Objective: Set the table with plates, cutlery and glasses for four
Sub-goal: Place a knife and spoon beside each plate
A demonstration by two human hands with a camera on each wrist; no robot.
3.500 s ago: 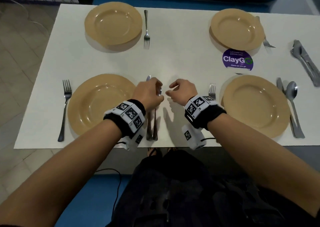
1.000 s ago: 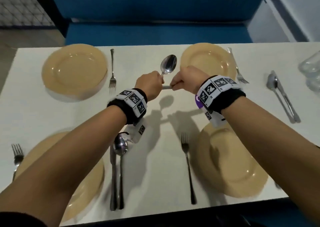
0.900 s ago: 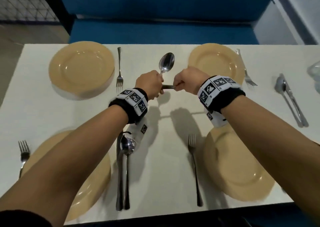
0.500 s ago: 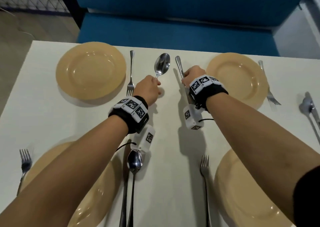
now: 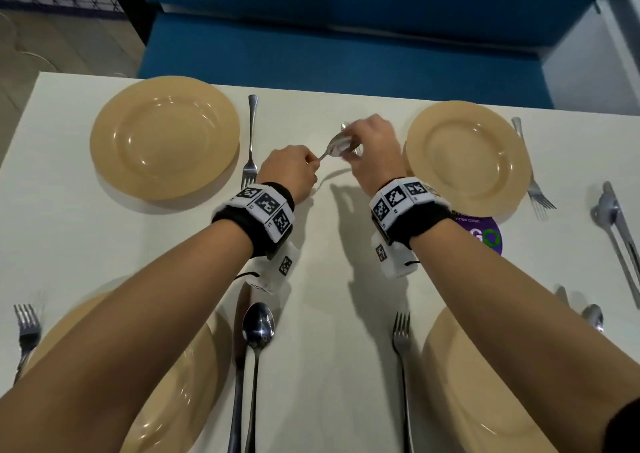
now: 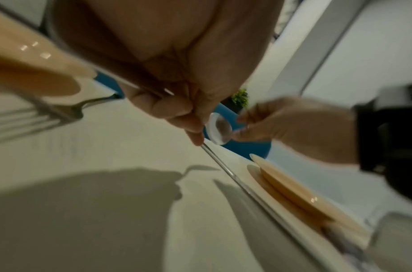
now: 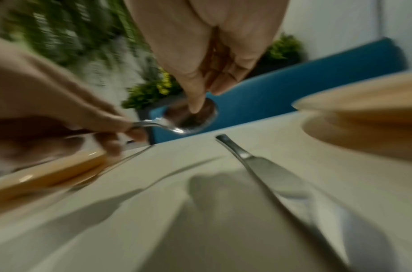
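My left hand (image 5: 313,163) pinches the handle of a metal spoon (image 5: 336,146) a little above the white table (image 5: 69,238), between the two far plates. My right hand (image 5: 353,144) meets it from the right, thumb on the spoon's bowl (image 7: 195,117) and fingertips behind it. A table knife (image 7: 270,173) lies flat on the table under my right hand, left of the far right tan plate (image 5: 467,154); the hand hides most of it in the head view. The far left plate (image 5: 164,137) has a fork (image 5: 251,147) beside it.
Two near plates (image 5: 180,400) (image 5: 485,400) lie under my forearms, with a knife and spoon (image 5: 258,328) and a fork (image 5: 403,366) between them. More cutlery (image 5: 616,224) lies at the right edge. A purple sticker (image 5: 485,236) is on the table and a blue bench (image 5: 329,44) stands behind it.
My right hand has let go of the knife, which now lies on the table, and has come over to the spoon's bowl. The spoon has tipped from upright toward the right.
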